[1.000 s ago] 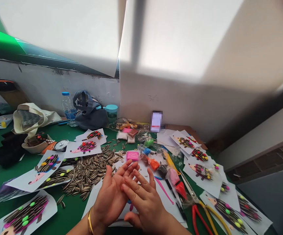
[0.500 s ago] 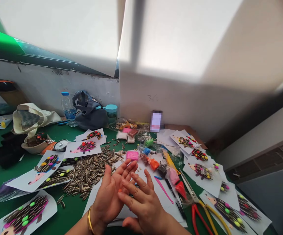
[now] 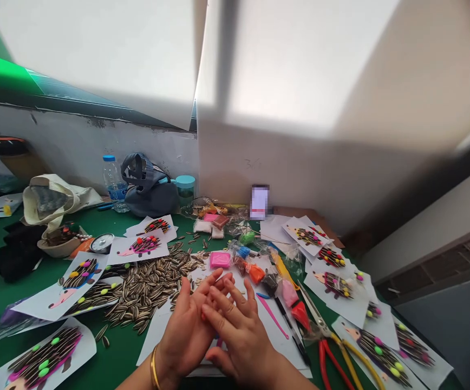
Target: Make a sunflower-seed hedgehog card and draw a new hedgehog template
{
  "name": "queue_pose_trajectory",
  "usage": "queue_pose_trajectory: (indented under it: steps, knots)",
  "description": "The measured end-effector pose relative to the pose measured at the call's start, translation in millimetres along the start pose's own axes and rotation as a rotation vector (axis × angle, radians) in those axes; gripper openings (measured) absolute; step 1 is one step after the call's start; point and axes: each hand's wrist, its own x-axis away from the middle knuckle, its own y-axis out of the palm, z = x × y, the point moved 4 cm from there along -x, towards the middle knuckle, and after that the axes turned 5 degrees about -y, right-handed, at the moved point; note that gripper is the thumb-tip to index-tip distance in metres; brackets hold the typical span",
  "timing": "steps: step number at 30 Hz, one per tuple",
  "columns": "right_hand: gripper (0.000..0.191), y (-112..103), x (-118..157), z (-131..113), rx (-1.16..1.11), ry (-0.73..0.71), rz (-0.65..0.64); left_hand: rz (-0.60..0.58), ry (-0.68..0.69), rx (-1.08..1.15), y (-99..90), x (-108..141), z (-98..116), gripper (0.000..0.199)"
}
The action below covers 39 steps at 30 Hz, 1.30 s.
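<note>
My left hand [image 3: 186,330], with a gold bangle at the wrist, is turned palm up and its fingers are stretched out. Across that palm lies my right hand [image 3: 241,330], fingers straight and slightly spread. A tiny bit of orange-red modelling clay [image 3: 203,316] shows between the left palm and the right fingertips, mostly covered. Beneath both hands is white paper [image 3: 156,330], whose middle they hide. Just beyond the fingers sit a pink clay block [image 3: 220,260] and an orange clay packet [image 3: 255,273]. A pink plastic tool [image 3: 273,318] and a black pen [image 3: 291,327] rest to the right.
Sunflower seeds [image 3: 149,287] are heaped at left. Hedgehog pictures [image 3: 64,287] lie on both sides of the green table [image 3: 113,352]. Scissors [image 3: 320,325] and yellow-handled pliers [image 3: 346,352] are at right. A bottle [image 3: 115,184], a grey bag [image 3: 151,189] and a phone [image 3: 259,202] stand behind.
My right hand has shifted slightly to the right and down over the left palm. The left hand has moved a little right, its fingers still outstretched.
</note>
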Motion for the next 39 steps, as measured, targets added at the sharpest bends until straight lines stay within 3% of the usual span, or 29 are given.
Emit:
queue_pose_trajectory:
  steps: [5,11,15,20,24,32,39]
  knots:
    - [0.05,-2,-1,-2,-0.04,-0.042,0.026,0.028,0.073,-0.008,0.0,0,3,0.066]
    - [0.048,0,-1,-1,-0.039,0.022,0.033,0.03,0.029,-0.018,0.4,-1,-1,0.065]
    - [0.046,-2,-1,-4,-0.061,-0.046,0.035,0.035,0.057,-0.001,-1.0,-1,0,0.065]
    - [0.041,-4,-1,0,-0.042,0.039,0.053,0.012,0.036,-0.005,-0.5,-1,-1,0.065]
    - [0.037,-4,-3,-3,-0.086,-0.032,0.063,0.02,0.036,0.01,-1.4,-2,-3,0.064]
    - [0.022,-4,-1,0,-0.183,0.069,0.118,0.014,0.034,-0.053,-1.9,-2,-5,0.063]
    - [0.018,5,4,4,-0.271,0.154,0.05,-0.065,-0.051,0.018,-1.9,-4,-16,0.061]
